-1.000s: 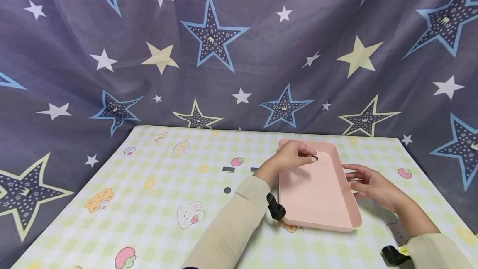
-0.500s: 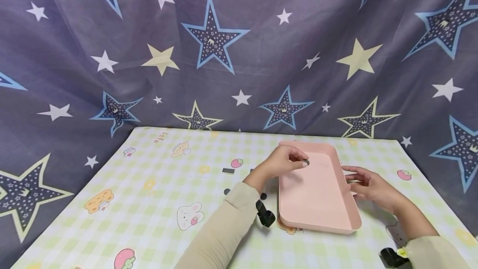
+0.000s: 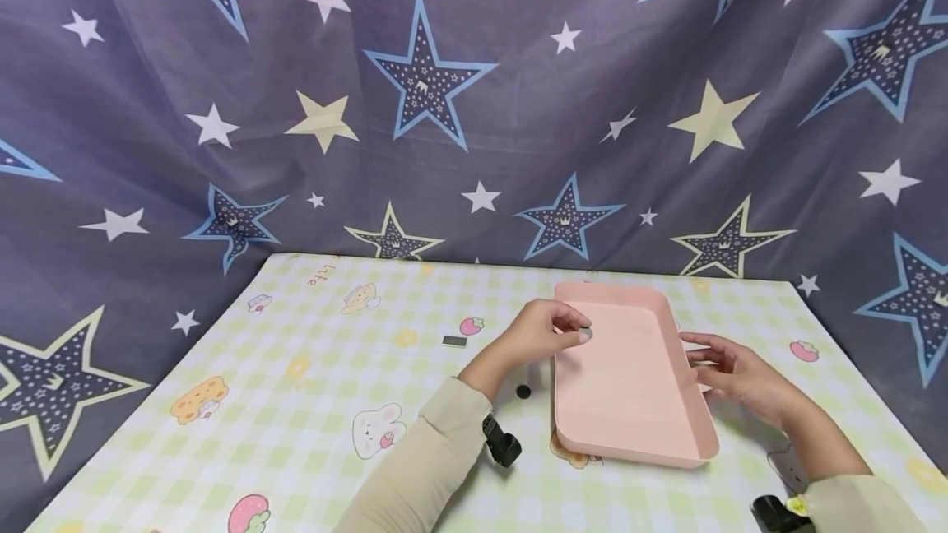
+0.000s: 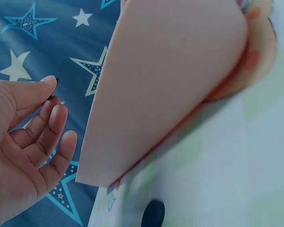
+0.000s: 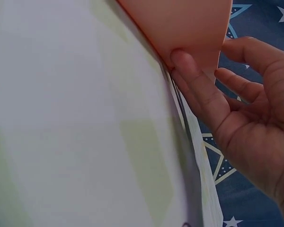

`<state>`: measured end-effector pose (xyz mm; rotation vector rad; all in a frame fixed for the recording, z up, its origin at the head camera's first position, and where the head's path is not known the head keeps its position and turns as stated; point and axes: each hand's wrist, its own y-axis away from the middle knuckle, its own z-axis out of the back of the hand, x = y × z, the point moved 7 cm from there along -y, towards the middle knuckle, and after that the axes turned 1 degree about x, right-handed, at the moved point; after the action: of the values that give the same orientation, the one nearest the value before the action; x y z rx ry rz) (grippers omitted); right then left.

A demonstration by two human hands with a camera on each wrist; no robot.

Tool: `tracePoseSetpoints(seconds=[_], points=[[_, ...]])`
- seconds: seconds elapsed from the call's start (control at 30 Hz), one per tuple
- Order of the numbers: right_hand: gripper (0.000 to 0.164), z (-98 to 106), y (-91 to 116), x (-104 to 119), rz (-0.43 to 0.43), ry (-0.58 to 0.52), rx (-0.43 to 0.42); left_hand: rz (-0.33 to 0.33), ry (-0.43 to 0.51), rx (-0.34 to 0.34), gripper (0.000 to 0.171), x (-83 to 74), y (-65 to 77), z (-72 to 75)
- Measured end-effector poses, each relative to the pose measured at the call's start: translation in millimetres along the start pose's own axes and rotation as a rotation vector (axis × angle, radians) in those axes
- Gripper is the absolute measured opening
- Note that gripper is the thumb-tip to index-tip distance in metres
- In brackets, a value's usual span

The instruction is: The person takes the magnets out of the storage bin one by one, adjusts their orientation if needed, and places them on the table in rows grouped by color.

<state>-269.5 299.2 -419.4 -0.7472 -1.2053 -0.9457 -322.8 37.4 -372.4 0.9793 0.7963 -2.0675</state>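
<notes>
A small dark round disc is pinched between the thumb and fingertips of my left hand, just above the left rim of a shallow pink tray. In the left wrist view only the disc's thin dark edge shows at the fingertips, and the other fingers of the left hand are loosely bent. My right hand rests its fingertips against the outside of the tray's right wall. From the right wrist view, the fingers of the right hand look fairly straight against that pink wall.
Left of the tray, a black disc lies on the checked tablecloth. Farther left is a small dark rectangular piece with a pale edge. Behind the table hangs a star-patterned curtain.
Still pinching the disc, my left hand has moved left and slightly nearer, from over the tray's inside to its left rim. The right hand and the tray have stayed in place.
</notes>
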Motion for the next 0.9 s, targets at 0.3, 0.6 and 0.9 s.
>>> tracePoseSetpoints(seconds=[0.3, 0.6, 0.9], points=[[0.058, -0.8, 0.9, -3.0, -0.024, 0.016, -0.014, -0.031, -0.035, 0.001, 0.015, 1.3, 16.8, 13.0], [0.057, 0.0, 1.9, -3.2, -0.031, 0.001, -0.018, -0.015, -0.071, -0.003, 0.019, 5.4, 36.1, 27.2], [0.057, 0.1, 1.9, -1.9, -0.035, -0.003, -0.01, -0.013, -0.083, -0.042, 0.017, 12.8, 55.2, 45.1]])
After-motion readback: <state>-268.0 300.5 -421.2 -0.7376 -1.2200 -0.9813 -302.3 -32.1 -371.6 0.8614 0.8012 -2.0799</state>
